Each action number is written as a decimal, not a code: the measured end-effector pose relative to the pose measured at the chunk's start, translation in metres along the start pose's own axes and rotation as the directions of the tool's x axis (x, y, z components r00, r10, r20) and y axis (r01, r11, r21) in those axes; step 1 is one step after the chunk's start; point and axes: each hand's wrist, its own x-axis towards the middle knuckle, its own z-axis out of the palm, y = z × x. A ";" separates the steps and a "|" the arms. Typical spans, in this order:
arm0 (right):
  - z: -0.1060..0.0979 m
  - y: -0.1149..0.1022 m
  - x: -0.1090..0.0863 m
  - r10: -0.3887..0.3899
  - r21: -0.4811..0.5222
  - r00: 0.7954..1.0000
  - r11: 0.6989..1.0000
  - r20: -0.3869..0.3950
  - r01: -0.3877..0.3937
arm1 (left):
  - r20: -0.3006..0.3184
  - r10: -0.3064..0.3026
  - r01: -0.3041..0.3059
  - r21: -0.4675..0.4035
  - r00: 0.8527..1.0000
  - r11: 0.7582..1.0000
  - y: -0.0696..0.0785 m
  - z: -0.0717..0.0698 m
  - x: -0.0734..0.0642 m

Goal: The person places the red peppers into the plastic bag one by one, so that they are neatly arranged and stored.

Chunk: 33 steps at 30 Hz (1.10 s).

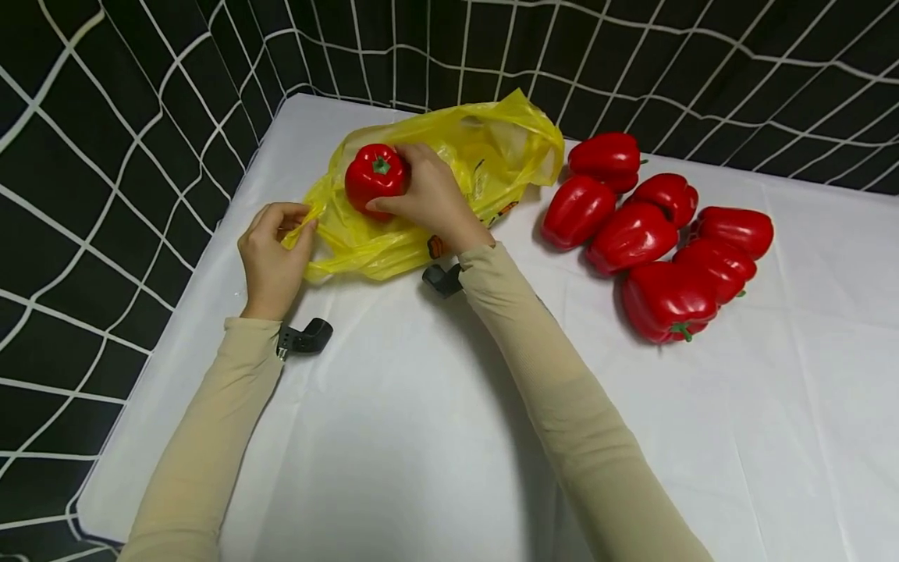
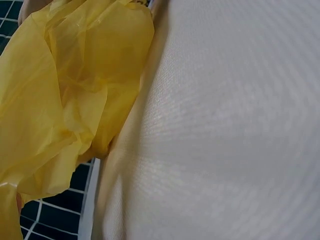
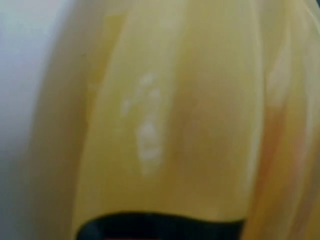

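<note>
Near the far left corner of the surface [image 1: 421,437], one red pepper [image 1: 374,187] is grasped by the right hand [image 1: 431,190] at the yellow bag [image 1: 460,152], whose edge is pinched by left hand fingers [image 1: 306,238]; bagging seems in hand; deeper insertion, then release, is probably required.

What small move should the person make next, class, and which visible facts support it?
Perhaps the right hand should ease the red pepper down into the yellow bag. It grips the pepper, which appears over the bag in the head view, while the left hand pinches the bag's edge; whether the pepper touches the bag is hard to tell.
</note>
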 end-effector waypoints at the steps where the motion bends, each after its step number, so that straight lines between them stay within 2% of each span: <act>1: -0.001 0.000 0.000 0.012 -0.004 1.000 1.000 -0.001 -0.012 | 0.002 0.000 0.000 0.002 1.000 1.000 0.000 0.000 0.000; 7: -0.010 0.004 -0.005 0.036 -0.010 0.999 0.999 -0.004 -0.036 | 0.003 0.008 -0.008 0.011 1.000 1.000 0.002 -0.001 -0.001; 11: -0.017 0.009 -0.013 0.030 0.031 0.999 0.999 -0.020 -0.029 | 0.003 0.010 -0.010 0.009 1.000 1.000 0.003 -0.001 -0.002; 19: -0.035 0.021 -0.034 0.005 0.151 0.993 0.988 -0.117 0.013 | 0.001 0.011 -0.011 0.006 1.000 1.000 0.001 -0.001 -0.001; 24: -0.047 0.031 -0.053 0.008 0.204 0.976 0.978 -0.216 0.037 | -0.002 0.009 -0.009 0.005 1.000 1.000 0.000 0.000 -0.001; 29: -0.061 0.045 -0.079 0.004 0.240 0.955 0.968 -0.298 0.071 | -0.007 0.004 -0.004 -0.001 1.000 1.000 -0.001 0.000 -0.001; 33: -0.070 0.057 -0.102 -0.003 0.215 0.937 0.973 -0.350 0.083 | -0.006 0.002 -0.002 -0.005 1.000 1.000 -0.001 0.000 -0.001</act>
